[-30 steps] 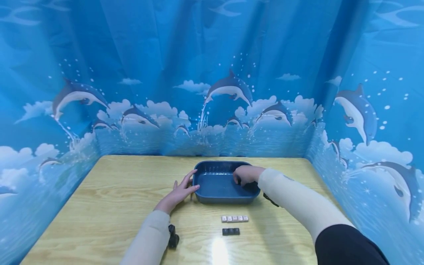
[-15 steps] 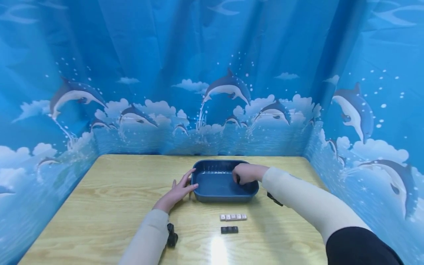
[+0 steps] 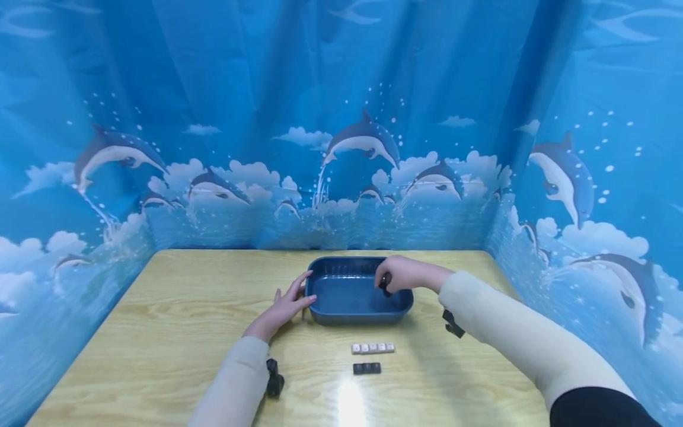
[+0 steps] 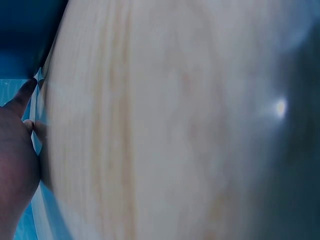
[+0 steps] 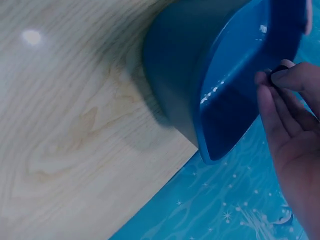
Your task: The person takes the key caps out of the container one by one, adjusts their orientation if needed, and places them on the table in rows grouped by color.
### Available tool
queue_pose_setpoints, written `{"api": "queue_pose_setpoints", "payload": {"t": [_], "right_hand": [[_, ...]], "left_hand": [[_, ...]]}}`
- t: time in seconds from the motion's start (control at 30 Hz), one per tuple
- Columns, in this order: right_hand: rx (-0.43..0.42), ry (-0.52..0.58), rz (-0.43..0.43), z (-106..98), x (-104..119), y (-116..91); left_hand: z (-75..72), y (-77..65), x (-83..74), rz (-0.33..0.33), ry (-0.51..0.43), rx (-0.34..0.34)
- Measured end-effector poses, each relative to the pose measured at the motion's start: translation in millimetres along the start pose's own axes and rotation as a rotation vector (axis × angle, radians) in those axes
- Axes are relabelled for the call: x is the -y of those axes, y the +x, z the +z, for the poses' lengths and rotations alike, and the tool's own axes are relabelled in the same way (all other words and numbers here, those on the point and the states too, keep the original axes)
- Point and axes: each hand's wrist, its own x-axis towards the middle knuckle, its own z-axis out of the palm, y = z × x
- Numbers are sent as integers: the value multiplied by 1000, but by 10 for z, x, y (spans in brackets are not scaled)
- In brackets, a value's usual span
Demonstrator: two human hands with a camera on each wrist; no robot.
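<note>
A dark blue rectangular basin (image 3: 341, 319) stands on the table in the head view. My left hand (image 3: 280, 309) rests against its left side, fingers spread and fairly straight, fingertips at the rim. In the right wrist view my right hand (image 5: 295, 110) pinches a small black keycap (image 5: 278, 73) between thumb and fingertips, over the inside of the basin near its right wall. Much of the keycap is covered by the fingers. On the table in front of the basin lie a row of white keycaps (image 3: 373, 348) and, nearer, a short row of black keycaps (image 3: 367, 368).
The wooden table (image 3: 203, 332) reaches back to a blue curtain (image 3: 256, 118) printed with dolphins, which also closes off both sides. A bright light reflection falls on the near tabletop. The left wrist view mostly shows the blurred tabletop.
My right hand has risen slightly and turned, so the black keycap between its fingers shows more, and the right forearm has shifted right. The left hand keeps its place at the basin.
</note>
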Motion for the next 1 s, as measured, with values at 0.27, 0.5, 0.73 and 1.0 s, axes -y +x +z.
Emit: {"api": "queue_pose_setpoints", "payload": {"t": [0.27, 0.5, 0.73, 1.0], "right_hand": [[-114, 175, -3, 75, -29, -146], [-183, 320, -43, 266, -51, -275], [-262, 385, -86, 436, -15, -400], [-323, 502, -104, 579, 73, -574]], "left_hand": [[-6, -5, -19, 3, 16, -6], [3, 2, -2, 10, 23, -8], [0, 3, -6, 13, 21, -1], [-3, 2, -20, 5, 11, -1]]}}
